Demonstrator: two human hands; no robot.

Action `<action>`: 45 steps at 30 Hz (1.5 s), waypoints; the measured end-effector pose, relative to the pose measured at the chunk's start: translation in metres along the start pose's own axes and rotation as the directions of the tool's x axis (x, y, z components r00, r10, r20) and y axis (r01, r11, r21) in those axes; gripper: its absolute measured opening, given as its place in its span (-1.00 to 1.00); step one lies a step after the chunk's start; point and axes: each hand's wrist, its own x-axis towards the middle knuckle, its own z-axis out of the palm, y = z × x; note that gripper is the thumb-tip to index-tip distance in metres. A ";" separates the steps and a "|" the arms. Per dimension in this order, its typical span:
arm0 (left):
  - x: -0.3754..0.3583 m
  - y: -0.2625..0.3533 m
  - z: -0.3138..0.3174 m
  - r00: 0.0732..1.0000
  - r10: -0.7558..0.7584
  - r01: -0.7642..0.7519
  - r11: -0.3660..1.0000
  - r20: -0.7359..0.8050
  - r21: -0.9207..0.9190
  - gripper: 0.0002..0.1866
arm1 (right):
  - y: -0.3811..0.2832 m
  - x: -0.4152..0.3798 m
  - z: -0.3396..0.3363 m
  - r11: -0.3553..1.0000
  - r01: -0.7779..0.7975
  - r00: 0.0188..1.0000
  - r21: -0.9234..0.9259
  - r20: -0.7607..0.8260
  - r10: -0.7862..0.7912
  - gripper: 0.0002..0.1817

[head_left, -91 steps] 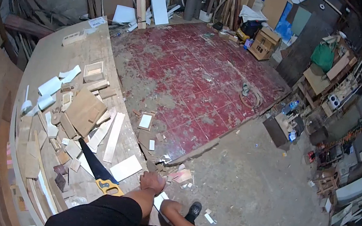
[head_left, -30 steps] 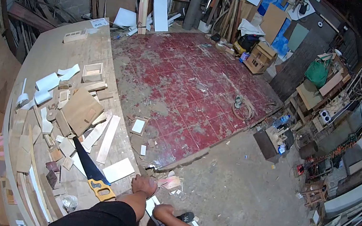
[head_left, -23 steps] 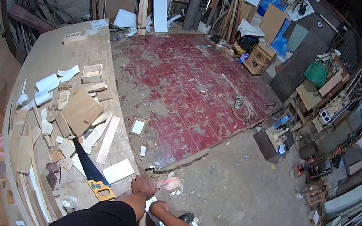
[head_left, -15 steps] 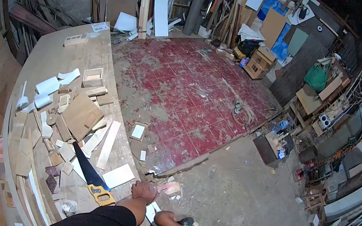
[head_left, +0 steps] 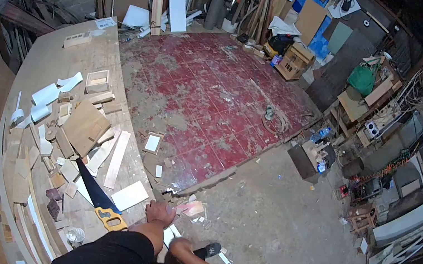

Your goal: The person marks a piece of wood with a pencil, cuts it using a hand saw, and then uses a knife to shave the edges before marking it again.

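Observation:
My left hand (head_left: 160, 212) rests at the right edge of the workbench (head_left: 67, 53), its fingers curled; what they grip is hidden. Lower down, close to my body, my right hand (head_left: 180, 247) is closed like a fist, its fingers turned out of view. A narrow white strip (head_left: 171, 232) shows between the two hands, overlapped by the right one. Left of my left hand lie a white rectangular board (head_left: 130, 196) and a handsaw (head_left: 98, 198) with a yellow handle, its dark blade pointing up the bench.
Wood offcuts, a brown panel (head_left: 86, 127), curled white sheets (head_left: 44, 94) and a small open wooden box (head_left: 97, 81) cover the bench. Beyond its edge is a dirty red tiled floor (head_left: 212, 98). A dark box (head_left: 305, 161) and stacked clutter stand at right.
The whole view has shifted, so the bench and floor sit slightly left and higher. Both hands stay at the bench edge, and the saw has not moved on the bench.

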 end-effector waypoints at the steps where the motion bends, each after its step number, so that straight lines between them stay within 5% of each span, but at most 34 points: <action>1: -0.004 -0.001 0.003 1.000 0.010 -0.010 1.000 -0.012 0.000 -0.38 | -0.007 -0.011 -0.019 1.000 0.008 1.000 0.018 0.010 -0.008 -0.63; 3: 0.001 0.001 -0.001 0.998 0.016 -0.016 1.000 -0.062 -0.004 -0.37 | -0.008 -0.019 -0.030 0.999 0.041 0.999 0.026 0.014 -0.041 -0.62; 5: -0.001 0.006 -0.013 0.999 -0.031 0.029 0.999 0.044 0.040 -0.37 | 0.002 -0.041 -0.038 0.995 0.081 0.996 0.053 -0.031 -0.080 -0.60; 6: 0.001 0.005 -0.009 0.999 -0.029 0.028 0.999 0.033 0.031 -0.36 | 0.008 -0.044 -0.032 0.991 0.059 0.982 0.124 -0.183 -0.036 -0.60; 8: 0.004 0.006 -0.006 1.000 -0.020 0.019 1.000 0.016 0.016 -0.36 | 0.028 -0.100 -0.055 0.992 0.101 0.985 0.079 -0.147 -0.089 -0.61; 12: 0.003 0.002 0.000 1.000 -0.013 0.013 1.000 -0.016 0.006 -0.37 | 0.003 -0.057 -0.036 0.997 -0.042 0.999 0.058 -0.029 0.043 -0.63; 15: 0.004 0.004 0.001 1.000 -0.001 0.001 0.999 -0.006 0.032 -0.37 | -0.007 -0.040 -0.037 0.995 -0.046 0.995 0.087 -0.089 0.054 -0.66; 17: 0.005 0.006 -0.008 1.000 -0.003 0.003 0.999 0.002 0.036 -0.37 | -0.022 -0.002 -0.025 0.965 -0.131 0.988 0.229 -0.053 0.147 -0.67; 19: -0.001 0.008 -0.015 0.999 -0.022 0.020 0.999 0.036 0.033 -0.35 | 0.004 -0.064 -0.063 0.992 0.123 0.986 0.001 -0.114 -0.122 -0.62; 22: 0.003 0.005 -0.015 0.999 -0.007 0.007 1.000 0.032 0.019 -0.34 | 0.003 -0.061 -0.079 0.980 0.083 0.993 -0.180 0.098 -0.066 -0.64; 24: -0.001 0.008 -0.019 0.999 -0.016 0.015 1.000 0.049 0.006 -0.36 | 0.008 -0.020 -0.031 0.994 -0.011 0.999 -0.106 0.043 0.015 -0.71; 28: 0.000 0.007 -0.017 0.997 -0.010 0.011 1.000 0.071 -0.006 -0.37 | -0.014 0.007 -0.008 0.996 0.060 0.997 0.064 0.041 -0.062 -0.70; 31: 0.000 0.006 -0.017 0.996 -0.007 0.007 1.000 0.089 -0.004 -0.37 | -0.011 0.017 0.003 0.963 0.096 0.989 0.252 -0.137 -0.063 -0.71; 32: 0.000 0.006 -0.015 0.997 -0.005 0.006 1.000 0.080 -0.012 -0.36 | 0.020 -0.025 -0.026 0.937 0.303 0.953 -0.176 0.068 -0.295 -0.74; 35: 0.010 0.004 -0.008 0.998 -0.013 0.015 0.999 0.061 -0.033 -0.36 | 0.032 -0.100 -0.067 0.983 0.184 0.981 0.008 -0.061 -0.184 -0.70; 36: 0.010 0.002 -0.004 0.998 -0.026 0.029 0.999 0.059 -0.045 -0.36 | 0.040 -0.091 -0.063 0.965 0.261 0.965 -0.038 0.043 -0.259 -0.62; 39: 0.004 0.004 -0.014 0.998 -0.001 0.003 1.000 0.056 -0.019 -0.36 | 0.028 -0.054 -0.034 0.936 0.327 0.942 -0.134 -0.032 -0.334 -0.60; 42: -0.006 0.009 -0.034 0.997 0.023 -0.020 0.999 0.069 -0.032 -0.37 | 0.026 -0.086 -0.076 0.953 0.303 0.953 -0.016 0.012 -0.303 -0.64; 45: -0.001 0.007 -0.025 0.996 0.031 -0.031 1.000 0.083 -0.002 -0.38 | 0.024 0.023 0.026 0.931 0.329 0.927 -0.160 -0.135 -0.351 -0.72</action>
